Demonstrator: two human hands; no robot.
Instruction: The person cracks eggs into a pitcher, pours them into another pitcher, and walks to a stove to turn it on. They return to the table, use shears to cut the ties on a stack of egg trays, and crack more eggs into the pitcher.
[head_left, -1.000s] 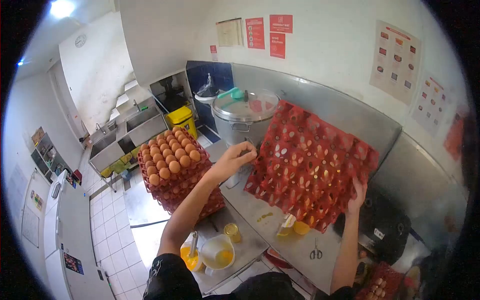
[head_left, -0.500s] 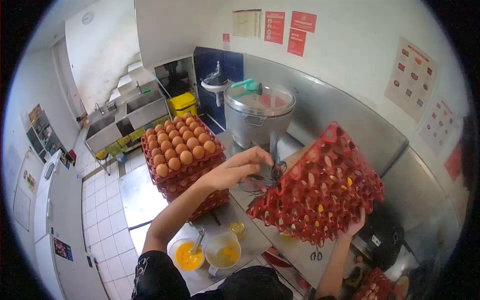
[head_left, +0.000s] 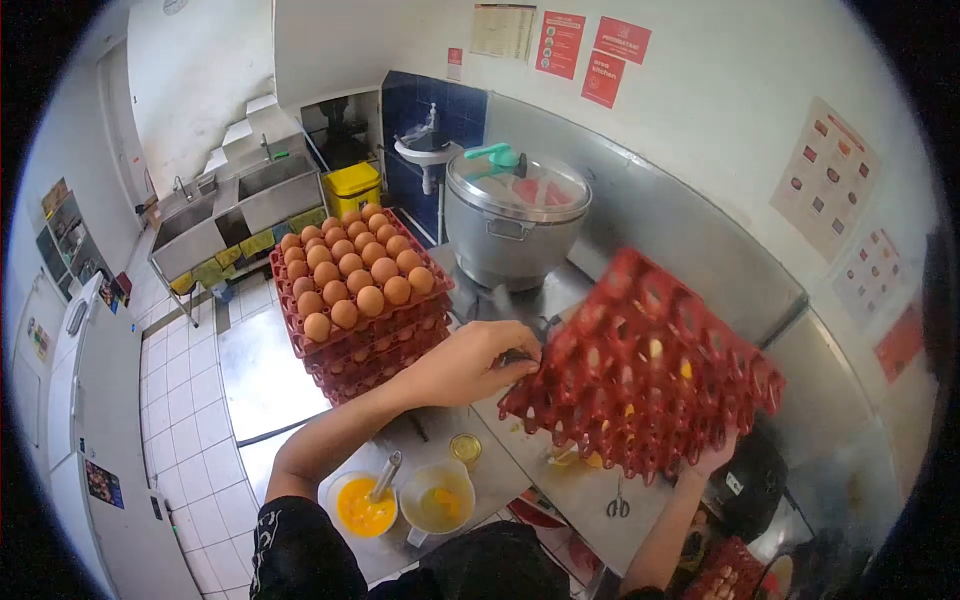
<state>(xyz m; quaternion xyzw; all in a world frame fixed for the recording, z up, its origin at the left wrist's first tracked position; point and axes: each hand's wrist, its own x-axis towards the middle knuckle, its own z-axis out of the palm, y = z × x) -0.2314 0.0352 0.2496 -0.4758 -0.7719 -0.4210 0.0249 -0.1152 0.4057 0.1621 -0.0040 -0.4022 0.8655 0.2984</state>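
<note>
A red plastic egg tray is held up in the air, tilted, with its bumpy face toward me and yellow specks on it. My right hand grips it at the lower right edge. At its left edge, my left hand is closed, thumb and fingers pinching the rim. To the left stands a stack of red egg trays, the top one filled with brown eggs. Below my left arm are a container of yellow beaten egg with a metal utensil in it and a clear jug with some egg.
A large lidded metal pot stands behind the trays. A small gold tin and scissors lie on the steel counter. A black object sits at the right. Sinks and a yellow bin are farther back.
The tray has shifted slightly right and tilted. My left hand, earlier by a dark stringy bundle with its fingers curled, is now pinched at the tray's rim. The camera view has shifted slightly.
</note>
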